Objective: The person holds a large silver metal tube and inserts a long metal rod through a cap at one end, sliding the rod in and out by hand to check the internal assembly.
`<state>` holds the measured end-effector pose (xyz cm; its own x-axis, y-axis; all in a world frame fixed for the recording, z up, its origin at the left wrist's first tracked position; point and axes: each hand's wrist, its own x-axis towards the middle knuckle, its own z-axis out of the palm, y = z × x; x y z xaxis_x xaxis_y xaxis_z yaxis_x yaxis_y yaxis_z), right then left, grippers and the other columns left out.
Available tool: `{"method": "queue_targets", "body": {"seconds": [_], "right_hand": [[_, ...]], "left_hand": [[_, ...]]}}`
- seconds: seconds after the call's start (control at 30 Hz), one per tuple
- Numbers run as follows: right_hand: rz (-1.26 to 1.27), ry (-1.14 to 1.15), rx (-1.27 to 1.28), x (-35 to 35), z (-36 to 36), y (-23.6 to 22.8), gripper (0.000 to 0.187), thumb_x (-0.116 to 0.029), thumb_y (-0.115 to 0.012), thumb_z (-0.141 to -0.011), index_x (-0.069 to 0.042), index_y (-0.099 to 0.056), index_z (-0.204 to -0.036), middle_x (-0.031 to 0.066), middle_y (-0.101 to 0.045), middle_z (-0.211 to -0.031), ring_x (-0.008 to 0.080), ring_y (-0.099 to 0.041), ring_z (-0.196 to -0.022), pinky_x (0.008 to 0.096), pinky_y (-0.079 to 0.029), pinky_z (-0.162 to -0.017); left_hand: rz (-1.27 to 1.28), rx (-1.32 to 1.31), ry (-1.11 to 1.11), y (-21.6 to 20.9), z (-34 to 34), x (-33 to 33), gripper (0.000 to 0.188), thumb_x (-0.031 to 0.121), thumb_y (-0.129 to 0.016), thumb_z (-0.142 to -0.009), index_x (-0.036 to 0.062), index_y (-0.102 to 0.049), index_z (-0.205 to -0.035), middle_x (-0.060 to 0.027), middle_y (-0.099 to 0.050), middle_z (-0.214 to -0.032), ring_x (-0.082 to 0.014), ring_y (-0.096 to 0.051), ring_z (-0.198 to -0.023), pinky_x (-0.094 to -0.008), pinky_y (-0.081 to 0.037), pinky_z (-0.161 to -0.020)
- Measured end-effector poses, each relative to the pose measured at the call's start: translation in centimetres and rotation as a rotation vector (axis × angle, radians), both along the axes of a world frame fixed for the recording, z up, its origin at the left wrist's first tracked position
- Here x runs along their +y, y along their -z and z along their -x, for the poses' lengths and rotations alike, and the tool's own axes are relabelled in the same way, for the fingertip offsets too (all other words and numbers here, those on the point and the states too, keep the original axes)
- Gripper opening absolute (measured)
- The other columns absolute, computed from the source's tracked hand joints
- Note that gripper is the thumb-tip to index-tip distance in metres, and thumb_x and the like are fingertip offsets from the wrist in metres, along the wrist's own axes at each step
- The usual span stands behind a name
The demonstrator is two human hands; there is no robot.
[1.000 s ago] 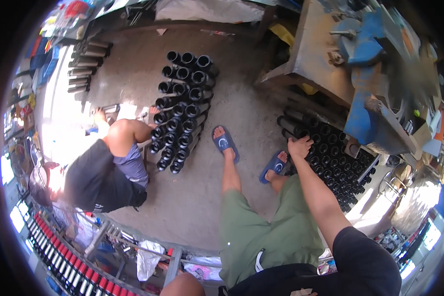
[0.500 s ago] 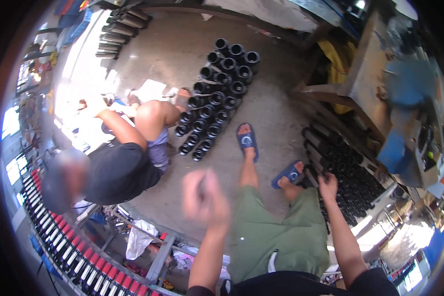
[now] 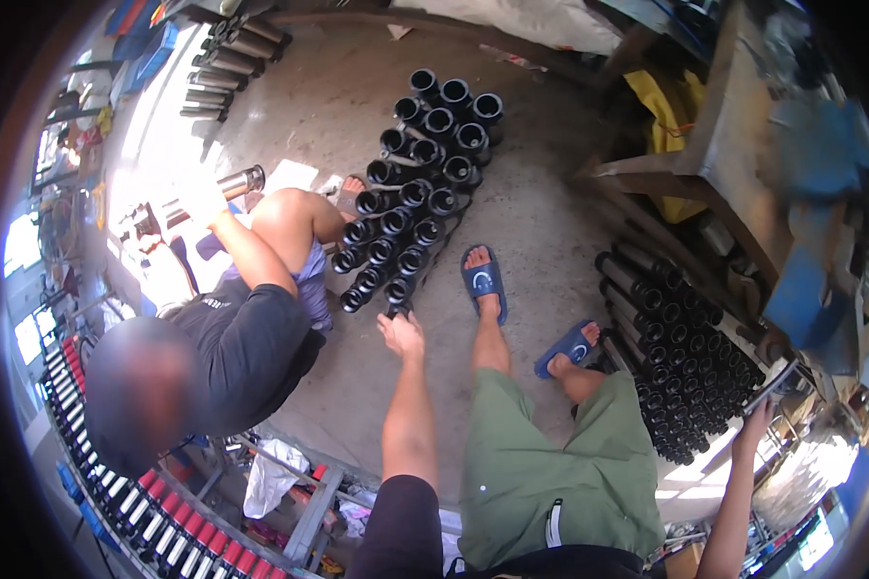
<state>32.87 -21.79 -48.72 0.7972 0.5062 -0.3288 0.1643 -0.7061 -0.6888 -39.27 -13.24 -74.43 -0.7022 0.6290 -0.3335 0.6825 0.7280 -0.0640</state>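
Note:
A group of black tubes [image 3: 415, 193] with open round ends stands on the floor ahead of me. My left hand [image 3: 403, 335] is closed on the black tube [image 3: 397, 309] at the near end of that group. Far to the right, my right hand [image 3: 753, 429] reaches to a grey bar [image 3: 770, 388] beside a second, denser cluster of black tubes [image 3: 681, 357]. Its fingers look closed at the bar's lower end, but they are small and partly hidden.
A co-worker [image 3: 232, 347] sits at the left, hands by a metallic tube [image 3: 241, 182]. More tubes [image 3: 237, 58] lie at the far left. Behind the co-worker runs a row of red-topped tubes [image 3: 179, 516]. A wooden table [image 3: 729, 125] stands at the right, a yellow sack [image 3: 661, 125] under it.
My left hand has moved forward and taken hold of a tube. My right hand has left the right-hand cluster's near side and moved right. The co-worker has shifted, and a metallic tube shows there.

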Motion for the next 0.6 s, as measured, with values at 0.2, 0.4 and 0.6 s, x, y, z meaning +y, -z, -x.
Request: {"method": "queue_targets", "body": {"seconds": [0.2,0.4,0.6], "right_hand": [[-0.174,0.132,0.498,8.4,4.5,-4.1,0.070,-0.059,-0.055,-0.096,-0.008,-0.046,-0.143,0.0085,-0.055,-0.133,0.0267,-0.055,-0.117,0.0411,-0.039,-0.103],[-0.366,0.253,1.278,10.3,7.3,-6.2,0.040,-0.050,-0.060,-0.097,-0.011,-0.060,-0.103,-0.0026,-0.054,-0.079,0.0123,-0.051,-0.067,0.0295,-0.042,-0.060],[-0.029,0.260,-0.055,8.6,9.0,-4.3,0.042,-0.043,-0.062,-0.091,-0.003,-0.070,-0.081,0.0179,-0.070,-0.074,0.0352,-0.070,-0.076,0.0468,-0.054,-0.068]], "left_hand": [[-0.064,-0.028,0.106,-7.6,-2.9,-2.3,0.032,0.031,-0.079,-0.074,0.0004,-0.073,-0.082,-0.0211,-0.064,-0.100,-0.0405,-0.063,-0.100,-0.0472,-0.052,-0.090],[-0.808,-0.901,-0.265,-42.3,-2.5,-7.2,0.075,0.006,-0.084,-0.069,0.0028,-0.038,-0.127,-0.0079,-0.051,-0.103,-0.0205,-0.054,-0.093,-0.0359,-0.050,-0.080],[-0.333,-1.265,0.285,-65.9,-6.5,-6.0,0.093,0.002,-0.083,-0.065,0.0047,-0.034,-0.143,-0.0128,-0.061,-0.110,-0.0254,-0.063,-0.092,-0.0405,-0.053,-0.080]]}}
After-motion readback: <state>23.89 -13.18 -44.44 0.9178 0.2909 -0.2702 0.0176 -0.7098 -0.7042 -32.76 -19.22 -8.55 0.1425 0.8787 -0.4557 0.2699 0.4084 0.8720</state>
